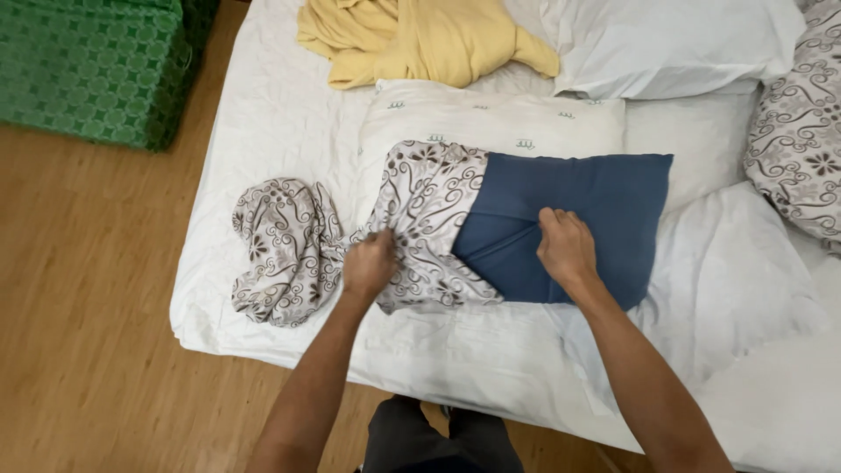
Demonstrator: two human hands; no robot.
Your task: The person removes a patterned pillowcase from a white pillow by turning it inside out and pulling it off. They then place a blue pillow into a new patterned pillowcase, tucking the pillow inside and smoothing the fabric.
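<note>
Pulling a patterned cover onto a blue pillow on the bed

I see the white-sheeted mattress (280, 114) bearing a dark blue rectangular cloth pillow (596, 210), half inside a grey-and-white swirl-print fabric pillowcase (420, 219). My left hand (368, 265) is clenched on the case's gathered edge; my right hand (567, 248) pinches the pillow's fabric. I judge the sleeving midway: next calls for drawing the case rightward over the pillow

Yellow cloth (420, 39) beyond, floor (96, 289) left.
</note>
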